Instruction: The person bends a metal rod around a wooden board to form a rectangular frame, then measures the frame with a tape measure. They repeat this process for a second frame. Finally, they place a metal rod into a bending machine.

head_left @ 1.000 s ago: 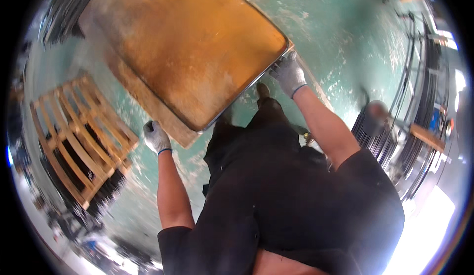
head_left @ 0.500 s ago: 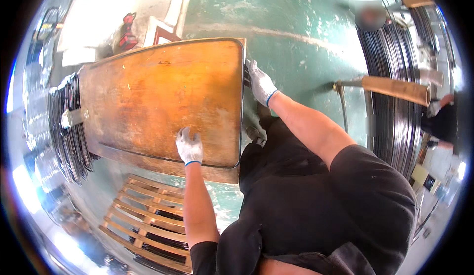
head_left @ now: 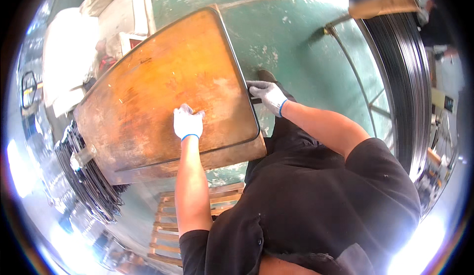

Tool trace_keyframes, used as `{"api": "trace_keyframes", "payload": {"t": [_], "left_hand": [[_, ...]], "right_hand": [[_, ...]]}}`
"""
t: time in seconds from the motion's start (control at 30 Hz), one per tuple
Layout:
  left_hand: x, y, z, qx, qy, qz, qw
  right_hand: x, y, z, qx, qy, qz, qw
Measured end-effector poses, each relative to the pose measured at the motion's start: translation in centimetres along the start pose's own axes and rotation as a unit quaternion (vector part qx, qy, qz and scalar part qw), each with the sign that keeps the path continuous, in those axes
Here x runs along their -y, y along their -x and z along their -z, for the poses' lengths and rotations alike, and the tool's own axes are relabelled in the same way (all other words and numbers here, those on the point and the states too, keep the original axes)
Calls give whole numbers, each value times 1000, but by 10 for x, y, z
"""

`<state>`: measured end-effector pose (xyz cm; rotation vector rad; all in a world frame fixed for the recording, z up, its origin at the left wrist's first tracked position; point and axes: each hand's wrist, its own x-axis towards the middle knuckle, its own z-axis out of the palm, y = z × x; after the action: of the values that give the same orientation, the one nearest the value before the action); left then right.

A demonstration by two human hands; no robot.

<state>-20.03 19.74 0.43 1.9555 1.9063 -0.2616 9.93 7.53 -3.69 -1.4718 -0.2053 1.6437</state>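
Note:
A thin black frame (head_left: 233,48) with rounded corners lies on a worn wooden tabletop (head_left: 163,87), following its right end. My left hand (head_left: 188,122), in a white glove with a blue cuff, is over the board near its front side. Its fingers are loosely bent, the thumb stands apart, and nothing shows in it. At the right end of the table my right hand (head_left: 270,97), gloved the same way, has its fingertips closed on the frame's side. Something dark shows below those fingers; what it is, I cannot make out.
Bundled black frames (head_left: 91,176) hang at the table's left end. A wooden pallet (head_left: 165,225) lies in front. At right stand a metal stand with a cardboard tube (head_left: 382,5) and a rack of long dark strips (head_left: 407,77). A white-covered stack (head_left: 69,53) is back left.
The view has turned, so the table appears tilted. My right hand has come nearer along the frame's right side, its fingers now at the edge. My left hand's fingers are more bent.

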Motion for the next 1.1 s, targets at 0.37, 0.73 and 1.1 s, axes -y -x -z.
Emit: {"api": "trace_keyframes", "payload": {"t": [0.37,0.73,1.1], "left_hand": [[37,-27,-8,41,52,-81,994],[34,-34,-4,60,9,-79,995],[36,-43,-5,90,26,-74,993]], "right_hand": [[-128,98,-1,-82,-64,-68,992],[-148,101,-14,-142,-164,-50,975],[-131,109,-15,-160,-91,-58,981]]}}
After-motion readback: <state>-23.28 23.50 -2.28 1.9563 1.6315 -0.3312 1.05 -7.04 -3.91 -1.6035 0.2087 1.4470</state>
